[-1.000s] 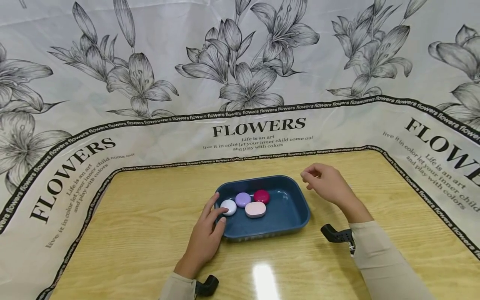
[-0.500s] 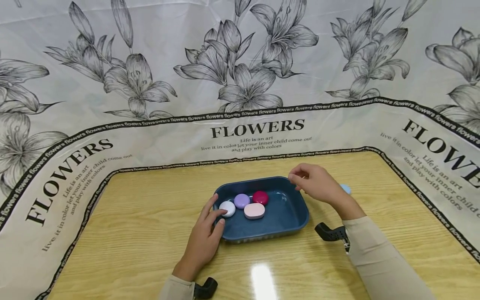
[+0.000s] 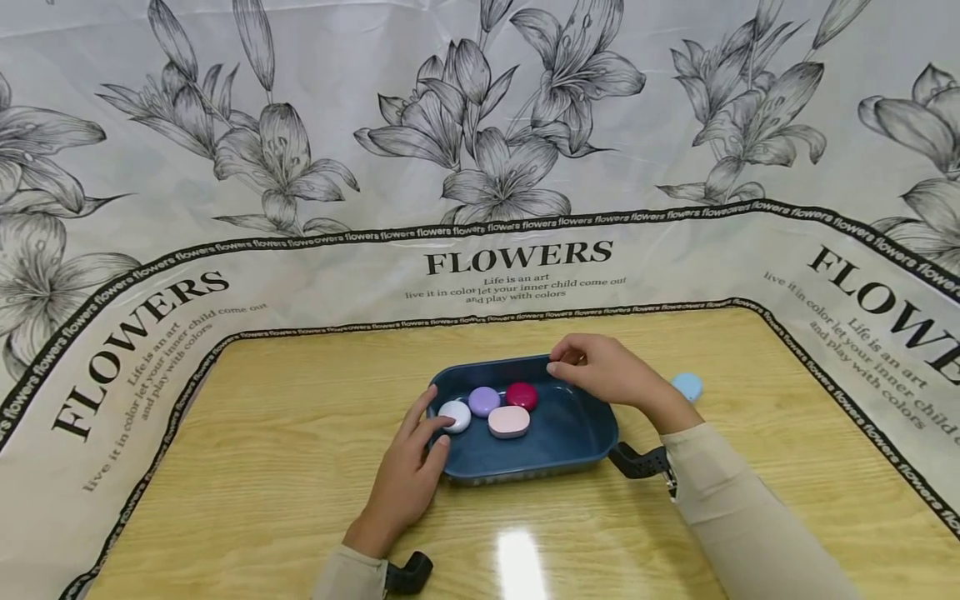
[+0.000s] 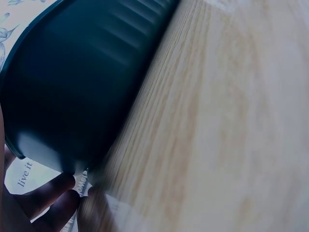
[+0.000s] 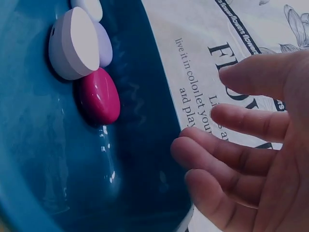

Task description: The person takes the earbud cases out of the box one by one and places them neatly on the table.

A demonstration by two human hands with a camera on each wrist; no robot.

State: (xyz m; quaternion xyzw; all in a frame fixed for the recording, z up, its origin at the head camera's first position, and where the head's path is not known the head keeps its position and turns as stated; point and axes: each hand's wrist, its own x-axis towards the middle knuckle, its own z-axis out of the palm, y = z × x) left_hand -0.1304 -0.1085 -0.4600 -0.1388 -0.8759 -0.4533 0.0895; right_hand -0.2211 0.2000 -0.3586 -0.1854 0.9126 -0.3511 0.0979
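Observation:
A dark blue rectangular tray (image 3: 555,457) stands on the table. Inside it lie a small white round piece (image 3: 454,417), a purple one (image 3: 483,402), a glossy crimson one (image 3: 521,396) and a pale pink oval case (image 3: 509,422) with a seam around its side. My left hand (image 3: 408,475) grips the tray's left end, one finger reaching over the rim beside the white piece, others outside the wall. My right hand (image 3: 607,371) hovers over the tray's far right rim, fingers loosely bent and holding nothing, as the right wrist view shows.
A light blue round piece (image 3: 686,386) lies on the wooden table (image 3: 285,417), right of the tray and close to my right wrist. Behind the table hangs a white curtain (image 3: 322,275) printed with flowers and lettering. Each wrist wears a black camera mount (image 3: 408,573).
My right hand has moved left, from beyond the tray's right end to over its far rim. The light blue piece, hidden behind that arm before, now shows. My left hand has stayed put.

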